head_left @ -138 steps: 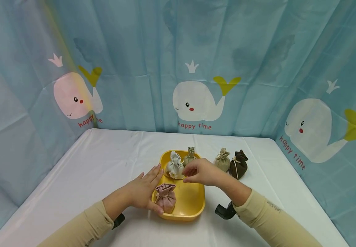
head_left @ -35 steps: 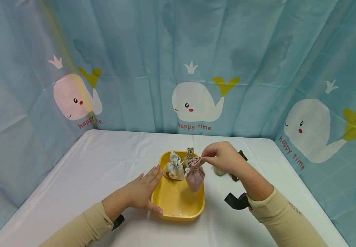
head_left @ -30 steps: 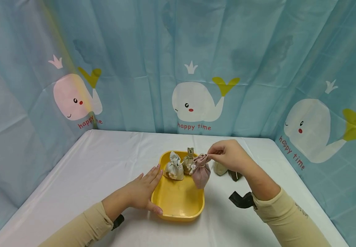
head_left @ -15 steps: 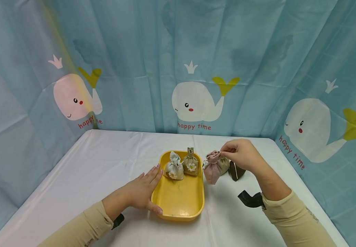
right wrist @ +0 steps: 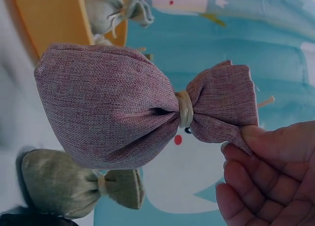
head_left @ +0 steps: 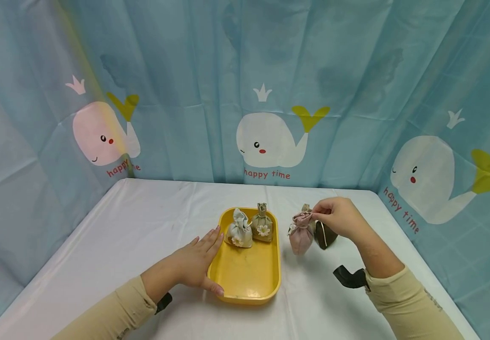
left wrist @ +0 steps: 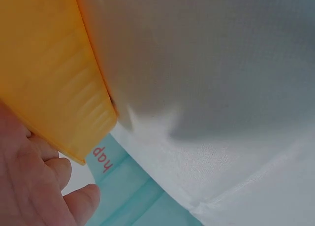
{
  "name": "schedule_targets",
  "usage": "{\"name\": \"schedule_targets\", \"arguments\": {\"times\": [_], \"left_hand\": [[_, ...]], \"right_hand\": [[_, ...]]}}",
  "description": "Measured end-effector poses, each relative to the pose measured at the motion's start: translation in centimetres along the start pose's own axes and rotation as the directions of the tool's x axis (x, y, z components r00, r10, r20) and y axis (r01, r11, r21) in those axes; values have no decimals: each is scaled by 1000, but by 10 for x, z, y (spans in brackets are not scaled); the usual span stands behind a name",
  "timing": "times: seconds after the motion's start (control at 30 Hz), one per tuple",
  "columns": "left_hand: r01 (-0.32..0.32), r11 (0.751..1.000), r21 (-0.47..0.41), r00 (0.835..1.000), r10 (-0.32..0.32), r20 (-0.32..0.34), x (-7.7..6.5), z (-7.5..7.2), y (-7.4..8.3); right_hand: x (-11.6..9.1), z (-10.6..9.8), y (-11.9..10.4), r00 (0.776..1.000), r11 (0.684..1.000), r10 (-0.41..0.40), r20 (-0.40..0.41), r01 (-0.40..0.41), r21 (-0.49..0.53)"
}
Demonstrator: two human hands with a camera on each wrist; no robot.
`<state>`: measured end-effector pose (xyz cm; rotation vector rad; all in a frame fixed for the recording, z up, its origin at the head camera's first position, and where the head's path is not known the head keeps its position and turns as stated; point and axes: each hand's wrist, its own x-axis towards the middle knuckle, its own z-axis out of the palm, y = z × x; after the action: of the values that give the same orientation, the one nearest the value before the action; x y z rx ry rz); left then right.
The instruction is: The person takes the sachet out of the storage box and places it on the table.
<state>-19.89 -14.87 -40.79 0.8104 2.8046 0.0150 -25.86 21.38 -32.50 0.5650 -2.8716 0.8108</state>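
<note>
My right hand [head_left: 340,218] pinches the gathered top of a dusty pink tied cloth pouch [head_left: 301,240] between thumb and fingers. The pouch hangs to the right of a yellow tray [head_left: 245,274], just in front of a beige-green pouch [head_left: 306,207] that it mostly covers. In the right wrist view a pale cord ties the pink pouch's [right wrist: 113,105] neck. My left hand [head_left: 193,262] rests with fingers spread along the tray's left rim. A whitish pouch [head_left: 239,230] and an olive pouch [head_left: 262,227] with a flower stand at the tray's far end.
A dark brown pouch [head_left: 325,235] stands on the white tablecloth [head_left: 151,212] right of the pink one, partly behind my right hand. Blue curtains [head_left: 176,141] with printed whales surround the table's back and sides.
The pink pouch stood in the tray's near left corner; my right hand has taken hold of it, lifted it out and carried it right over the table. My left hand has stayed put.
</note>
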Motion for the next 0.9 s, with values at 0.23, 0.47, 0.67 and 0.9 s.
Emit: {"name": "schedule_targets", "arguments": {"times": [0.23, 0.47, 0.67, 0.9], "left_hand": [[11, 1000, 20, 1000, -11, 18, 0, -3, 2], [4, 999, 38, 1000, -5, 18, 2, -2, 1], [1, 1000, 26, 1000, -1, 19, 0, -3, 2], [-8, 1000, 12, 1000, 8, 13, 0, -3, 1]], "right_hand": [[-1, 10, 16, 998, 999, 43, 37, -44, 27], [-2, 24, 31, 996, 998, 68, 55, -68, 0], [-3, 34, 41, 991, 994, 103, 81, -106, 28], [-1, 37, 44, 990, 993, 106, 89, -109, 32]]}}
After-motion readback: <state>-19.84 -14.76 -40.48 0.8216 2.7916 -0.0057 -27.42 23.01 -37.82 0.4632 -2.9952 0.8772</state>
